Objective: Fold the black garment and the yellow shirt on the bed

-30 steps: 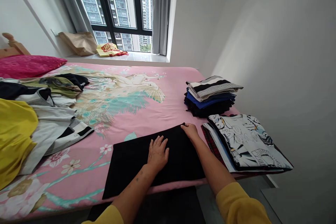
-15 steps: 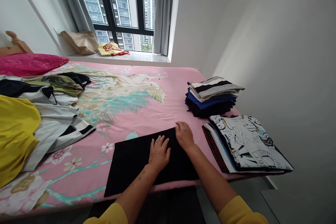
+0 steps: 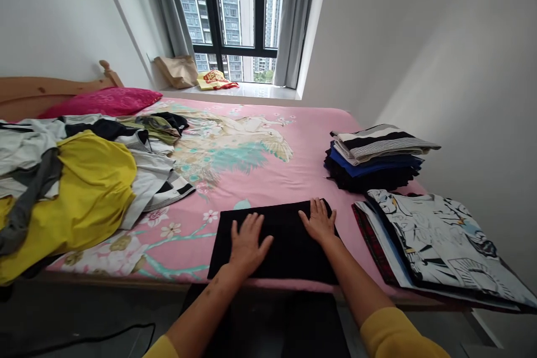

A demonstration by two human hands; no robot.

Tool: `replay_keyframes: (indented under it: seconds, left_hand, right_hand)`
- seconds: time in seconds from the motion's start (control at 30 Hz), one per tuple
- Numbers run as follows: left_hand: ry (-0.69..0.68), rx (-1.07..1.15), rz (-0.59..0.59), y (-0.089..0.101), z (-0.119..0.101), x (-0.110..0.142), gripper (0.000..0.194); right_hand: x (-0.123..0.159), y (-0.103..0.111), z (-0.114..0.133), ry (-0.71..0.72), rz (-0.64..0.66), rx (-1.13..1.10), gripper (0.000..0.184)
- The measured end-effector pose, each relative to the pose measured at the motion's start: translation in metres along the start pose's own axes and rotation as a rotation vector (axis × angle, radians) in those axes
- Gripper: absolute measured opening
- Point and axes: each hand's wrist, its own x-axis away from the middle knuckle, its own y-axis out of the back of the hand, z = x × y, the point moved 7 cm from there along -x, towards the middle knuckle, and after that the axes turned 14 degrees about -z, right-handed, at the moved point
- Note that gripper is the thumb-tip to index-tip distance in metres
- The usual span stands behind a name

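Note:
A black folded garment (image 3: 279, 246) lies flat near the front edge of the bed, its exact kind unclear. My left hand (image 3: 249, 243) rests palm down on its left half, fingers spread. On its upper right part lies my right hand (image 3: 319, 221), also flat with the fingers apart. To the right sits a folded white printed shirt (image 3: 444, 240) on top of a pile of folded clothes. Behind that pile, a second stack has a striped garment (image 3: 386, 141) on top, with blue and black ones below.
Loose clothes, among them a yellow garment (image 3: 92, 196), are heaped on the left of the pink bedsheet (image 3: 260, 179). Beyond them are a magenta pillow (image 3: 109, 102) and a wooden headboard (image 3: 46, 89). A paper bag (image 3: 178, 71) stands on the windowsill.
My view has swung left, showing more of the clothes heap and headboard. My right hand has come down flat on the black garment from its top edge. My left hand has spread its fingers wider.

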Motion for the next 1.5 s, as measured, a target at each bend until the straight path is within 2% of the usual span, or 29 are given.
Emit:
replay_keyframes:
  seconds: [0.07, 0.13, 0.2, 0.27, 0.33, 0.43, 0.57, 0.67, 0.77, 0.9, 1.1, 1.2, 1.27, 1.33, 1.4, 1.47, 1.5]
  left_hand:
    - [0.226, -0.104, -0.063, 0.022, 0.049, 0.009, 0.054]
    - [0.409, -0.19, -0.027, 0.037, 0.091, 0.025, 0.052]
    - [0.498, -0.236, 0.073, 0.044, 0.117, 0.041, 0.048]
    - [0.523, -0.243, 0.161, 0.047, 0.126, 0.051, 0.045]
    - [0.546, -0.232, 0.219, 0.049, 0.126, 0.055, 0.046]
    - [0.615, -0.173, 0.285, 0.049, 0.123, 0.052, 0.046]
    - [0.71, 0.062, 0.281, 0.044, 0.124, 0.044, 0.029]
    - [0.747, 0.202, 0.24, 0.039, 0.128, 0.042, 0.025]
    - [0.785, 0.253, 0.221, 0.032, 0.132, 0.041, 0.037]
    - [0.824, 0.214, 0.179, 0.024, 0.134, 0.035, 0.049]
    - [0.803, 0.128, 0.125, 0.015, 0.129, 0.028, 0.046]
    - [0.767, 0.181, 0.107, 0.017, 0.128, 0.023, 0.041]
    - [0.744, 0.233, 0.096, 0.021, 0.126, 0.017, 0.04]
    - [0.742, 0.327, 0.078, 0.027, 0.118, 0.01, 0.043]
    - [0.76, 0.492, 0.034, 0.032, 0.101, -0.001, 0.047]
    - [0.771, 0.663, -0.017, 0.036, 0.076, -0.015, 0.047]
    - [0.764, 0.714, -0.028, 0.036, 0.06, -0.023, 0.046]
  right_hand:
    - [0.0, 0.005, 0.002, -0.012, 0.012, -0.004, 0.075]
    - [0.004, 0.014, 0.008, -0.043, 0.01, -0.03, 0.071]
    - [0.012, 0.027, 0.021, -0.041, -0.03, -0.087, 0.065]
    - [0.026, 0.039, 0.042, 0.025, -0.085, -0.16, 0.06]
    - [0.045, 0.046, 0.065, 0.095, -0.099, -0.226, 0.058]
    - [0.072, 0.039, 0.088, 0.132, -0.04, -0.268, 0.059]
    - [0.093, 0.025, 0.104, 0.273, -0.027, -0.17, 0.058]
    - [0.097, 0.02, 0.105, 0.305, -0.041, -0.116, 0.057]
    - [0.097, 0.021, 0.105, 0.298, -0.061, -0.098, 0.058]
    - [0.1, 0.022, 0.104, 0.284, -0.09, -0.102, 0.058]
    - [0.096, 0.021, 0.104, 0.263, -0.13, -0.195, 0.064]
    - [0.093, 0.034, 0.104, 0.232, -0.137, -0.314, 0.063]
    - [0.099, 0.054, 0.098, 0.197, -0.216, -0.464, 0.06]
    - [0.121, 0.08, 0.088, 0.185, -0.34, -0.663, 0.053]
    - [0.158, 0.097, 0.073, 0.187, -0.433, -0.856, 0.045]
    - [0.202, 0.097, 0.056, 0.15, -0.44, -0.967, 0.038]
    - [0.222, 0.09, 0.05, 0.132, -0.392, -0.988, 0.034]
